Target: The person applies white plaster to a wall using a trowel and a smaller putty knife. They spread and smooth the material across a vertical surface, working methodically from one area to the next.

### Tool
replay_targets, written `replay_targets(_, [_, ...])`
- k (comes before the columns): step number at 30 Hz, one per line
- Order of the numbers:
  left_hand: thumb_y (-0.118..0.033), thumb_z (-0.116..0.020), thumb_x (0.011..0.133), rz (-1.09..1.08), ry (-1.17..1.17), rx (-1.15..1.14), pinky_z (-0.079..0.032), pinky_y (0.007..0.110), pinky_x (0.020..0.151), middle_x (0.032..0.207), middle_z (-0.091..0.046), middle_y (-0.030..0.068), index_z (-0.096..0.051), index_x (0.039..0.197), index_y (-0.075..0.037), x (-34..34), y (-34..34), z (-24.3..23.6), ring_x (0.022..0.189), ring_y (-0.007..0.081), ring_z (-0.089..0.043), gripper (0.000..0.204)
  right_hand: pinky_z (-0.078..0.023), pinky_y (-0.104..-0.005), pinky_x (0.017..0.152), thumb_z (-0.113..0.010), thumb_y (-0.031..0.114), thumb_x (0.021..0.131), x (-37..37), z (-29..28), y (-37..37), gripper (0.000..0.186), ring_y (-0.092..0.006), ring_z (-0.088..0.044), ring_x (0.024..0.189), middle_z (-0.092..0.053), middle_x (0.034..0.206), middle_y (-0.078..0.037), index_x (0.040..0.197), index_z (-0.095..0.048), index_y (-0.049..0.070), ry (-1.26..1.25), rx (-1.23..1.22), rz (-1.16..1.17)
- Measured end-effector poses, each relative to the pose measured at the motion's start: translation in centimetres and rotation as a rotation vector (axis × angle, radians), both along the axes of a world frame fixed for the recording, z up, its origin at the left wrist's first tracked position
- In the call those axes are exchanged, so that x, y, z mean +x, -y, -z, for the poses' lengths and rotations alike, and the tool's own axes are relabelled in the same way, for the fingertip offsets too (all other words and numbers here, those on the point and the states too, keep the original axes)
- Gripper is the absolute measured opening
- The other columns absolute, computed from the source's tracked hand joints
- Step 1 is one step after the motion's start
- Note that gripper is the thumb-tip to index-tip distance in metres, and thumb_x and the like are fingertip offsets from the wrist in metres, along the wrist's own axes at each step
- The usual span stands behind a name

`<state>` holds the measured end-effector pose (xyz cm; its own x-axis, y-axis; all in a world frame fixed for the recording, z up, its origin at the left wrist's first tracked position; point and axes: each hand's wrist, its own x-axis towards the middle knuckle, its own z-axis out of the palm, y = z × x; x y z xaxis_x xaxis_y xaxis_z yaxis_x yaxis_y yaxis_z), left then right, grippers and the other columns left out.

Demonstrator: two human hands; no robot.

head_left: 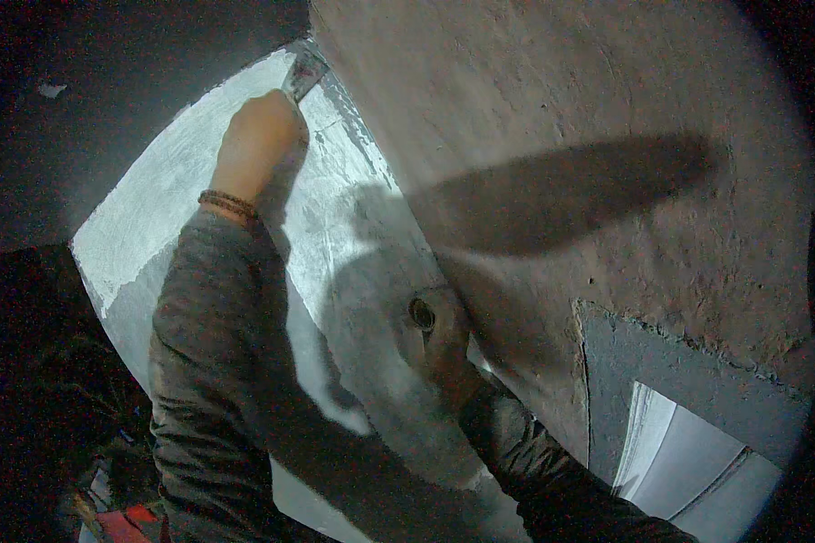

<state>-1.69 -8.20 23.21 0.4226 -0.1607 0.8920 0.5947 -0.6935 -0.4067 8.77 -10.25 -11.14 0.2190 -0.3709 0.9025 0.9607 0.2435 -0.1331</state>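
Note:
My left hand (258,145) is closed in a fist round a putty knife (306,76), with a dark bracelet at the wrist. The knife's blade lies against the upper corner of a wall strip (235,95) coated in white filler, close to the edge of a rough brown wall. Lower and to the right, in shadow, my right hand (444,348) is bent closed near the grey part of the strip. At its fingers shows a small round thing (421,314) with a pale rim and dark middle; what it belongs to is hidden.
The rough brown wall (589,81) fills the right side, with long shadows across it. A grey-framed opening (675,344) holds white panels at the lower right. Red and pale items (127,523) lie in the dark at the lower left.

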Motion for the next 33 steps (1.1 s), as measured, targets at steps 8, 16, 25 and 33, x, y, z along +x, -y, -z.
replay_targets(8, [-0.018, -0.052, 0.095, -0.033, 0.02, -0.014, -0.056, 0.055, 0.089, 0.104, -0.072, 0.0288, -0.07, 0.104, 0.001, -0.9, 0.9, -2.8, 0.1, 0.0467, -0.07, 0.029, -0.047, -0.041, 0.067, -0.072, 0.012, 0.082, -0.3, -0.4, 0.7, 0.023, -0.0308, -0.056, 0.071, -0.061, 0.084, -0.013, 0.101, -0.062, 0.002, -0.011, -0.113, -0.105])
replay_targets(16, [-0.019, -0.053, 0.094, -0.082, -0.002, 0.012, -0.056, 0.054, 0.089, 0.102, -0.073, 0.028, -0.07, 0.104, 0.003, -0.3, -0.7, -3.2, 0.099, 0.0464, -0.071, 0.029, -0.047, -0.0424, 0.071, -0.073, 0.016, 0.083, -0.4, -0.3, 0.3, 0.023, -0.0318, -0.057, 0.073, -0.063, 0.085, -0.013, 0.099, -0.063, 0.003, -0.029, -0.057, -0.069])
replay_targets(25, [-0.016, -0.052, 0.095, -0.066, -0.024, 0.021, -0.057, 0.052, 0.09, 0.105, -0.072, 0.0294, -0.071, 0.102, 0.004, 0.2, -1.3, -5.1, 0.101, 0.0465, -0.071, 0.029, -0.048, -0.0429, 0.069, -0.073, 0.017, 0.084, -0.4, -0.5, 0.3, 0.022, -0.0326, -0.058, 0.073, -0.063, 0.088, -0.014, 0.1, -0.064, 0.004, -0.013, -0.057, -0.002])
replay_targets(33, [-0.029, -0.055, 0.101, 0.02, -0.216, -0.221, -0.055, 0.05, 0.082, 0.106, -0.07, 0.0267, -0.065, 0.109, 0.007, -2.1, -0.6, -6.1, 0.093, 0.0416, -0.071, 0.038, -0.049, -0.0437, 0.071, -0.073, 0.018, 0.083, -0.9, -0.7, 0.3, 0.022, -0.0328, -0.06, 0.078, -0.064, 0.09, -0.015, 0.097, -0.065, 0.003, -0.068, 0.043, -0.05])
